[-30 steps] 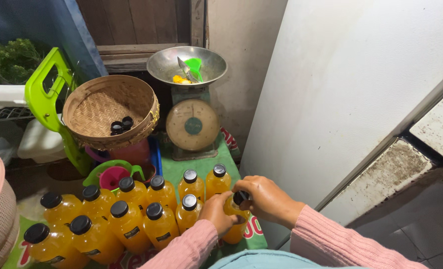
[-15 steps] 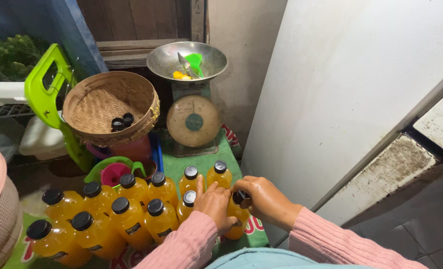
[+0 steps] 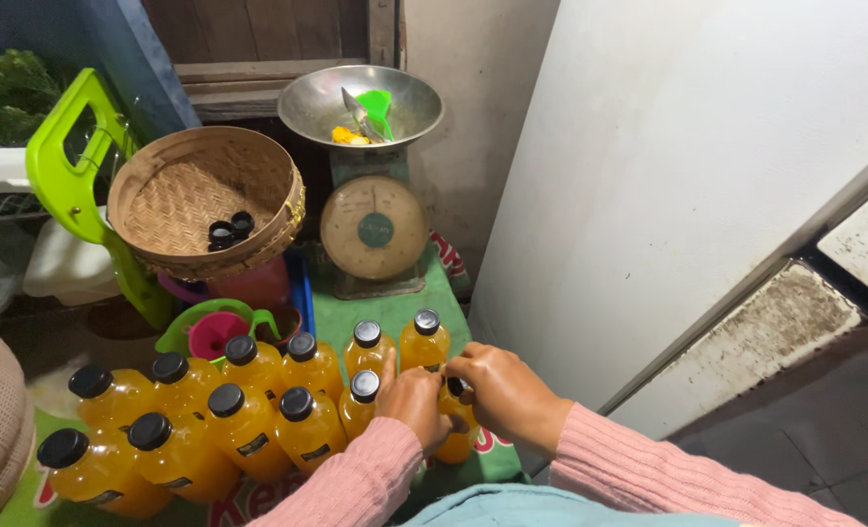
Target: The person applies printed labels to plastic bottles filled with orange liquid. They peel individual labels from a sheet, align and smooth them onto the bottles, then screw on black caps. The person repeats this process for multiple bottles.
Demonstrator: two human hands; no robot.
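Both my hands close around one bottle of yellow-orange liquid (image 3: 456, 439) at the right end of a cluster. My left hand (image 3: 415, 404) grips the bottle's body. My right hand (image 3: 500, 390) covers its black cap, which shows only partly between the fingers. Several more capped bottles (image 3: 248, 415) of the same liquid stand to the left on a green mat (image 3: 395, 310). Two other capped bottles (image 3: 395, 344) stand just beyond my hands.
A woven basket (image 3: 209, 200) holding a few black caps (image 3: 229, 230) tilts at the upper left. A dial kitchen scale (image 3: 373, 229) with a metal bowl (image 3: 361, 102) stands behind the bottles. A pink and green funnel (image 3: 215, 332), a green plastic frame (image 3: 63, 171) and a white wall (image 3: 668, 176) surround the spot.
My hands stayed on the same bottle; the left hand shifted higher around its body while the right hand turned over the cap. The view moved slightly.
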